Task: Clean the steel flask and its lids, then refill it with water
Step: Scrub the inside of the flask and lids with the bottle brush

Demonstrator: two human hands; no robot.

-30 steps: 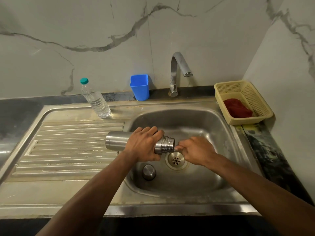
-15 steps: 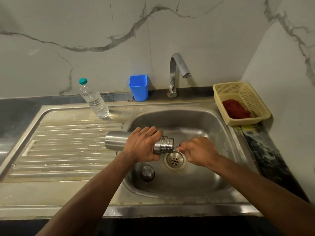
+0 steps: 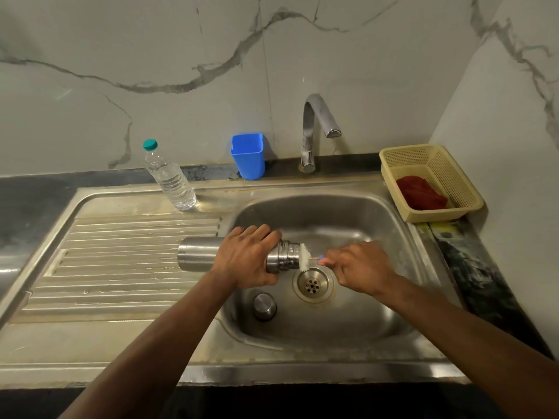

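Observation:
My left hand (image 3: 248,259) grips the steel flask (image 3: 198,254) around its upper body, holding it sideways over the sink basin (image 3: 390,225) with the threaded mouth pointing right. White bristles of a bottle brush (image 3: 305,257) stick out of the mouth. My right hand (image 3: 360,269) pinches the brush's thin handle just right of the flask. A round steel lid (image 3: 264,306) lies on the basin floor, left of the drain (image 3: 313,285).
A curved tap (image 3: 314,131) stands behind the basin, no water running. A blue plastic cup (image 3: 248,155) and a clear water bottle (image 3: 169,176) sit at the back. A beige basket (image 3: 453,164) holding a red cloth (image 3: 420,192) is at right. Ribbed drainboard (image 3: 130,267) lies left.
My right hand has drawn back to the right, pulling the brush's white bristles out to the flask's mouth. The left hand and flask have stayed put.

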